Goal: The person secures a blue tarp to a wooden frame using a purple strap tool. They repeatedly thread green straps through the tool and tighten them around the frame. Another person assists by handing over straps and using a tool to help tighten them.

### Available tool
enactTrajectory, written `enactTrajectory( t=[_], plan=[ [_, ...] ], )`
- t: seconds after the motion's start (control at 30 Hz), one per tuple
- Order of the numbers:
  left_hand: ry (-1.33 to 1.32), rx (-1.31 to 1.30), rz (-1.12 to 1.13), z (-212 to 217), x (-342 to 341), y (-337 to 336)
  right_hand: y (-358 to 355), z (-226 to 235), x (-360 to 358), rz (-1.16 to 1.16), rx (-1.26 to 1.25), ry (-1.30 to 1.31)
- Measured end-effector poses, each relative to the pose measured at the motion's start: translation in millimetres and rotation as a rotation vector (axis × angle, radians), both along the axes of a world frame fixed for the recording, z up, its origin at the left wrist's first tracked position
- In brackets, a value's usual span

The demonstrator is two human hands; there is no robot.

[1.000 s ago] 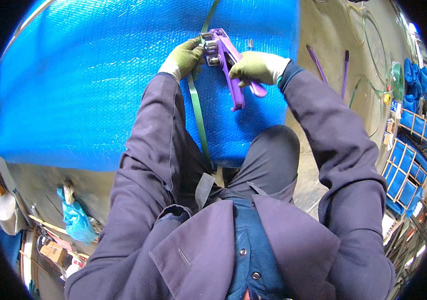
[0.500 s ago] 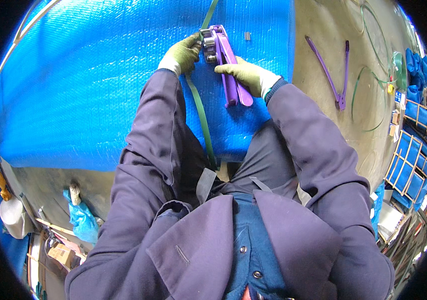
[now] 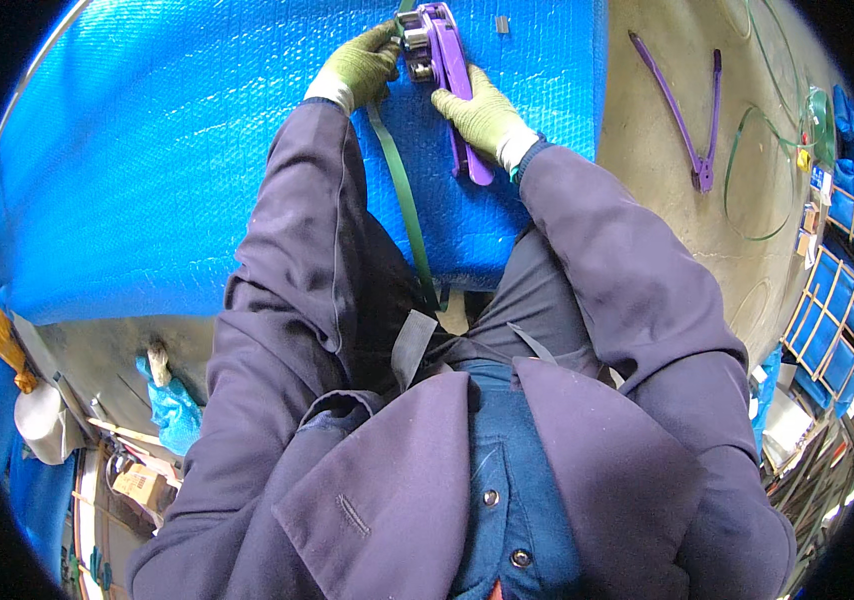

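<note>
Both my hands wear yellow-green gloves. With my left hand [image 3: 359,68] I pinch the green strap [image 3: 402,190] beside the metal head of a purple strapping tensioner [image 3: 450,70]. My right hand [image 3: 487,118] is wrapped round the tensioner's purple levers, palm on the right side. The tool lies over a large bundle in blue bubble wrap [image 3: 197,170]. From my left hand the strap runs down the wrap toward my knees. A small metal strap seal [image 3: 503,25] rests on the wrap, right of the tool's head. My left fingertips are partly hidden by the tool.
On the floor at right lies a long-handled purple tool [image 3: 704,178], its handles spread. Loops of green strap [image 3: 729,190] lie beyond it, by a strap coil [image 3: 820,125]. Blue-wrapped crates [image 3: 827,310] stand far right. At lower left are a blue bag [image 3: 175,415] and a cardboard box [image 3: 140,485].
The tensioner's two levers have come closer together under my right hand. Hands and tool sit higher in the picture. My left hand keeps its hold on the strap.
</note>
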State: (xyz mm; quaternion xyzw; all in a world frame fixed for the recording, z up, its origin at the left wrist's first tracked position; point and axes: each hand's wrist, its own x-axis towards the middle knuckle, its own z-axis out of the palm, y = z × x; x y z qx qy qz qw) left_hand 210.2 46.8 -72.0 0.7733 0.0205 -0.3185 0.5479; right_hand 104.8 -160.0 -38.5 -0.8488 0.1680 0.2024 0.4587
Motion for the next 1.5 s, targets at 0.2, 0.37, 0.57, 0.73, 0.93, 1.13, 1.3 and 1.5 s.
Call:
enactTrajectory(
  t=[0.2, 0.37, 0.57, 0.73, 0.93, 1.13, 1.3, 1.5],
  plan=[
    [-0.026, -0.028, 0.04, -19.4, 3.5, 4.2, 7.6, 6.1, -7.9, 0.01, -0.146, -0.142],
    [-0.073, -0.161, 0.084, -21.8, 0.9, 3.5, 12.4, 2.1, -10.6, -0.034, -0.177, -0.076],
    [-0.054, -0.058, 0.063, -4.3, -2.5, -3.5, -2.0, -2.9, 0.2, 0.047, -0.069, -0.046],
    [0.05, -0.071, 0.057, 6.7, -0.2, 2.4, -26.9, 13.1, 23.3, 0.069, 0.289, 0.155],
    [0.116, -0.118, 0.038, 15.2, 3.3, 9.4, -15.3, 37.5, 25.5, 0.015, 0.461, 0.283],
    [0.147, -0.107, -0.022, 14.8, 12.2, 15.9, -25.2, 70.0, 47.8, 0.166, 0.495, 0.479],
    [0.124, -0.088, -0.184, 9.1, 21.2, 31.2, -48.1, 88.3, 73.6, 0.15, 0.453, 0.656],
    [0.153, 0.129, -0.405, 46.1, 48.4, 50.5, -45.8, 79.3, 54.0, 0.251, 0.287, 0.545]
  ],
)
